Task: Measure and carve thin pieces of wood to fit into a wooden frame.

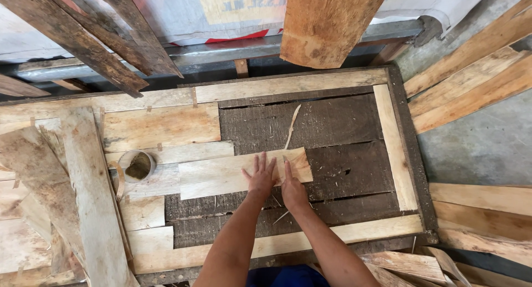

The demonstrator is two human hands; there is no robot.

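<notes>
A pale veneer sheet (221, 175) lies across the dark middle of a wooden work table (354, 231). My left hand (261, 177) rests flat on the sheet's right part, fingers spread. My right hand (292, 188) presses on the sheet's right lower edge, just beside the left hand. Other pale veneer pieces (160, 126) are laid side by side on the table's left half and along its edges. A thin wood splinter (291, 126) lies on the dark board beyond the sheet.
A roll of tape (137, 166) sits left of the sheet. Loose veneer strips (83, 193) pile up at the left. Rough planks (94, 37) and a curved board (327, 21) lean at the back. More planks (471, 87) lie on the concrete floor at the right.
</notes>
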